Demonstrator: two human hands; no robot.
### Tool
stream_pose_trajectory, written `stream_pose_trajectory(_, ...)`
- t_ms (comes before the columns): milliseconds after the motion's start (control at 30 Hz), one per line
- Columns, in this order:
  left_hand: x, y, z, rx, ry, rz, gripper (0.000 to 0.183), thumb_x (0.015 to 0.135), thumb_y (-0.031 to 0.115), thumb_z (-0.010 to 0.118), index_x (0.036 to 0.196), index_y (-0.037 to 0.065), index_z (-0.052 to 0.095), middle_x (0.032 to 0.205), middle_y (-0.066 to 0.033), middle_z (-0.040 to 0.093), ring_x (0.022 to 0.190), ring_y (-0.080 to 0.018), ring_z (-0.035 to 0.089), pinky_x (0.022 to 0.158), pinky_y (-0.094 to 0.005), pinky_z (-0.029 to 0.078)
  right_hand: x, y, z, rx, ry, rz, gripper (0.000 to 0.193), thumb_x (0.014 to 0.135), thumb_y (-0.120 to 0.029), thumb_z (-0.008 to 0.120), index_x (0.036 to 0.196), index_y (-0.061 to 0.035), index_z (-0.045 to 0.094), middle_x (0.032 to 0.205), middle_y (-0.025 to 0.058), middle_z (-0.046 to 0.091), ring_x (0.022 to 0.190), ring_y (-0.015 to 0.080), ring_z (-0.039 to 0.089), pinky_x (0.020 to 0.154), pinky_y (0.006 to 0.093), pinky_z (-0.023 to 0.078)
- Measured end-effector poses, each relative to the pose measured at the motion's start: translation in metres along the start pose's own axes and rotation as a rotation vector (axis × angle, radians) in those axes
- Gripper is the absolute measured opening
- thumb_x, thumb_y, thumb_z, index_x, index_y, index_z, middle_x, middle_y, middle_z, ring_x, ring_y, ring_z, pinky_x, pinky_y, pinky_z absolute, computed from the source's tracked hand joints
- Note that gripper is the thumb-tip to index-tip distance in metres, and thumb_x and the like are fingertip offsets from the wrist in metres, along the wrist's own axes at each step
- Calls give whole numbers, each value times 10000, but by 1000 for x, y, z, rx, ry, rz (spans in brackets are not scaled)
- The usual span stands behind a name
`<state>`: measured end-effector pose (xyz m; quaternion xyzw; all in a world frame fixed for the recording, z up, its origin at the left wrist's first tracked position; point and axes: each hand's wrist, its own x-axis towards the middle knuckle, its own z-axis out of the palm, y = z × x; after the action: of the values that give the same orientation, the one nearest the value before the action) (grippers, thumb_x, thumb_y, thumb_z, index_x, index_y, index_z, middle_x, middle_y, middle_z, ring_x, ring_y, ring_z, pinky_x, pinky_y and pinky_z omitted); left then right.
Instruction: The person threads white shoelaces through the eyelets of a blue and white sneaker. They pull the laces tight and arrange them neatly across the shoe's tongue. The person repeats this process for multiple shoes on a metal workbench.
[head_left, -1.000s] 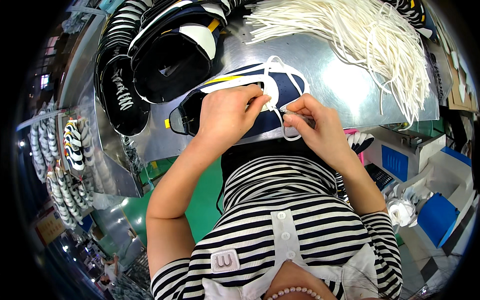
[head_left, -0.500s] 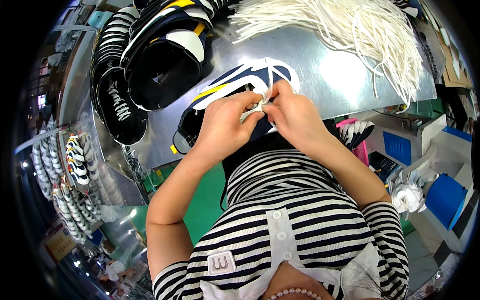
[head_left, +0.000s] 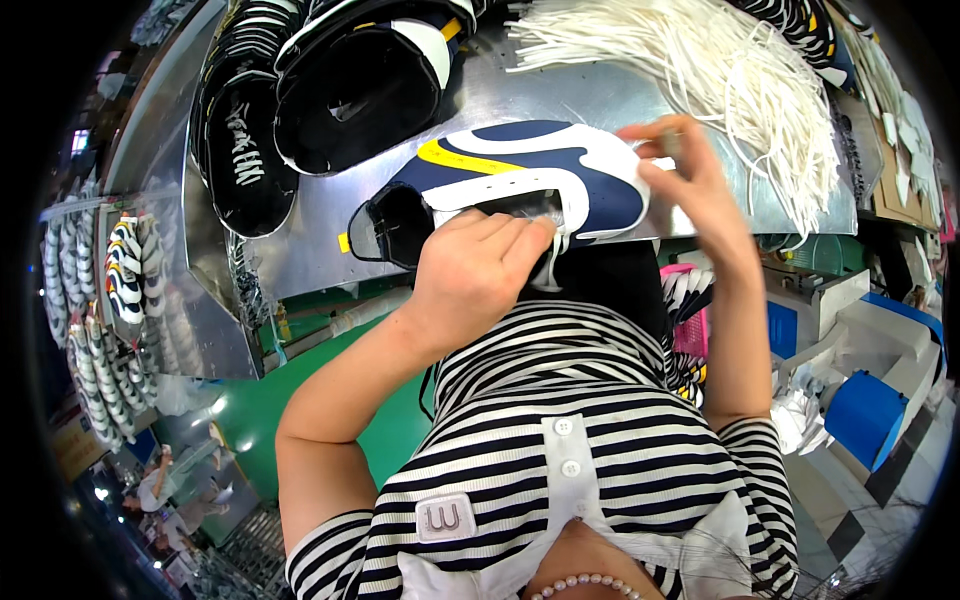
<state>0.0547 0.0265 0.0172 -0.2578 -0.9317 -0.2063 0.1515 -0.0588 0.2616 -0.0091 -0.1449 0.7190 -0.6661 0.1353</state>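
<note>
A navy, white and yellow shoe upper [head_left: 612, 190] lies on its side on the metal table, toe to the right. My left hand [head_left: 475, 265] is closed over the near edge of its lace opening, gripping the upper. Beside its fingertips a white shoelace [head_left: 555, 262] runs through the upper, and its end hangs over the table's near edge. At the toe my right hand [head_left: 695, 180] is raised with thumb and fingers apart. Nothing shows between them, though the fingers are slightly blurred. What lies under my left fingers is hidden.
A heap of loose white laces [head_left: 740, 110] spreads across the table's far right. Stacked shoe uppers [head_left: 360, 110] stand at the far left. The metal table [head_left: 330, 215] ends just before my body. A pink basket [head_left: 690, 330] holds more uppers at the right.
Both hands were together at the lace. My right hand has let go and moved right to the toe. The upper has turned, its lace opening now toward me, and the lace hangs down.
</note>
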Motion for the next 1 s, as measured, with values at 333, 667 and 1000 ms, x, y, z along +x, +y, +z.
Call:
stream_pose_trajectory(333,15,-37,-19,-1166,-622,-1196,325,942,325,671,1118,56,712,1063,-40,685,982,-124,585,905,-255,439,-3,10,52,-126,13,-59,429,772,-118,846,1036,-67,511,938,3,564,830,59,533,686,195,427)
stream_pose_trajectory(667,-1,-49,4,-825,-348,-714,101,913,99,668,973,24,699,942,-26,698,828,-73,618,753,-234,500,-5,9,46,-60,116,275,380,795,-177,825,1001,-60,528,837,12,586,726,73,535,610,217,437)
stream_pose_trajectory(1000,3,-59,-11,-268,-9,-550,107,795,108,654,817,18,708,809,-145,671,757,-287,646,660,-344,495,-2,4,40,-154,-21,222,374,810,-259,821,976,-50,558,801,-11,557,710,67,477,610,219,395)
